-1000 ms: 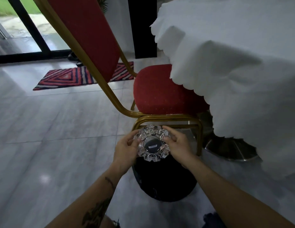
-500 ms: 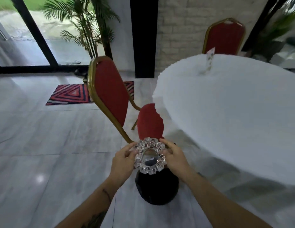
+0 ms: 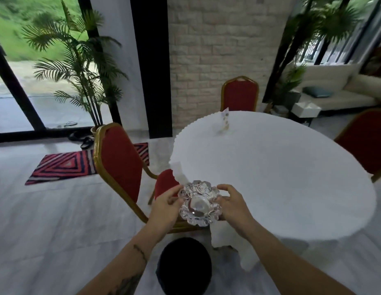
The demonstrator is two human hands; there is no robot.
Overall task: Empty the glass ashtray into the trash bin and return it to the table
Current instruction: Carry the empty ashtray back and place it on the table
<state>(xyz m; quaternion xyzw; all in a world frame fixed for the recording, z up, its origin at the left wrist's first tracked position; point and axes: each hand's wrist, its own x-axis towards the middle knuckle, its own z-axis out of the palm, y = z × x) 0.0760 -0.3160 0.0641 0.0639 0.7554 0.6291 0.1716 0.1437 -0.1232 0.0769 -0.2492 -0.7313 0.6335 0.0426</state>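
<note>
— Where is the glass ashtray [image 3: 199, 203]?

— In the air at the near edge of the table [image 3: 291, 177], held between both hands: the left hand [image 3: 165, 206] has its grip on the left rim, the right hand [image 3: 234, 206] on the right rim.

— Anything in it?

— A small dark speck in the bowl; I can't tell what it is.

— And the trash bin [image 3: 184, 267]?

— On the floor below the hands, beside the red chair [image 3: 121, 167]. Its inside is dark, contents not visible.
</note>
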